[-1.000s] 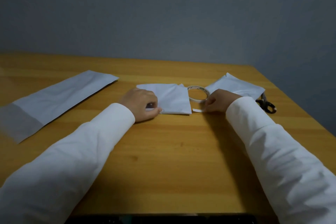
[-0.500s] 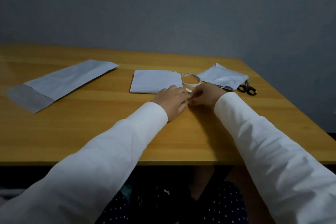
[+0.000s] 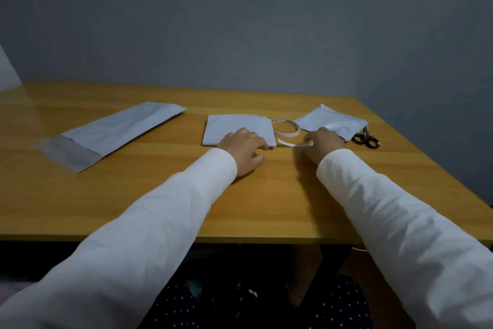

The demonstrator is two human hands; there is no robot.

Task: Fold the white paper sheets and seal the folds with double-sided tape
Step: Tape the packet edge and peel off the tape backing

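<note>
**Meanwhile, a tape strip hangs from the right hand beside the folded sheet**

Seen from the head camera, a wooden table [image 3: 133, 208] stands against a grey wall. At its middle lies a folded white sheet [image 3: 234, 128], roughly square. The left hand [image 3: 244, 151] rests at that sheet's near right corner, its fingers curled down onto the paper's edge and the table; whether they actually pinch the paper cannot be told. Just right of the sheet, the right hand [image 3: 324, 143] pinches one end of a short white tape strip [image 3: 293, 143], which curves leftward above the table, its free end near the sheet's corner.

Right behind the strip sits a tape roll [image 3: 285, 127], lying flat, between the folded sheet and a second folded sheet [image 3: 330, 122] farther right. That second sheet is wrinkled and partly hidden by the right hand. Black-handled scissors [image 3: 365, 139] lie at its right edge. Far to the left, well apart from the rest, a long folded sheet [image 3: 112, 134] lies at a slant, its near end darker. Both arms wear white sleeves [image 3: 160, 222].
</note>
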